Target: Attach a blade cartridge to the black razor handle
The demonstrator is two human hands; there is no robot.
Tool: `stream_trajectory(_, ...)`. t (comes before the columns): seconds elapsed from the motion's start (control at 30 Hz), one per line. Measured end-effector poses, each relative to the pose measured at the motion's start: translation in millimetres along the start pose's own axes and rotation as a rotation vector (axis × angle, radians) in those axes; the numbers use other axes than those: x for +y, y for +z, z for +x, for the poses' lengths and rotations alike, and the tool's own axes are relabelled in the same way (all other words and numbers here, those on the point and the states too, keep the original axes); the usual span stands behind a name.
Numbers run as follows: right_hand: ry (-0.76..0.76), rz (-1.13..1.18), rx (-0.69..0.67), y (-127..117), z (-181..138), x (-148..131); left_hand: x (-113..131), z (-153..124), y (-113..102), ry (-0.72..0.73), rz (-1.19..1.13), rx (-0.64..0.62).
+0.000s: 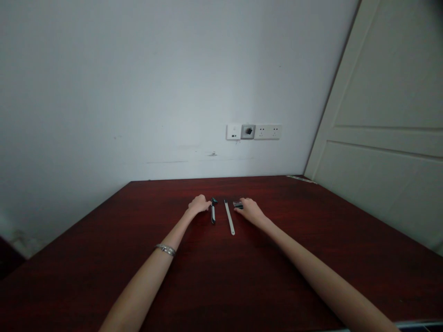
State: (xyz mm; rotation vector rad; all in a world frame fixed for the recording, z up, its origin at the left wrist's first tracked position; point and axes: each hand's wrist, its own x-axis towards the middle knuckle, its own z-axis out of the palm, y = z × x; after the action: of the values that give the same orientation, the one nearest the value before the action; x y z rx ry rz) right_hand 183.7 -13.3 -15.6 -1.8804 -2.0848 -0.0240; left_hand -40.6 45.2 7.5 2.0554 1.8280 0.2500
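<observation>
My left hand [199, 204] rests on the table with its fingers curled in; what they hold, if anything, is hidden. Its thumb reaches right up to a razor [213, 214] with a dark head and a light grey and black handle. In the middle lies a thin, whitish stick [230, 220] with a dark tip at the far end and a small hole at the near end; it could be a toothbrush or small brush. My right hand [251, 210] has its thumb and fingers closed around a small clear-and-dark case [237, 204], partly covered by the fingers.
All of this lies on a dark red wooden table [221, 276], which meets a white wall at the back. Sockets and switch plates [254, 132] are set in that wall. A pale panelled door [387, 138] stands at the right. My left wrist wears a silver bracelet [166, 249].
</observation>
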Motion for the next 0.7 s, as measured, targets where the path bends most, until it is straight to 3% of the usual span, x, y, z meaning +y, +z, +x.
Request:
stream_trajectory(0.37,-0.007,0.047,-0.004,5,10,7,-8,8,4,0.004,-0.025,0.026)
stream_trajectory(0.7,0.019,0.169,0.049,9,17,53,-44,17,7,0.051,-0.121,0.204)
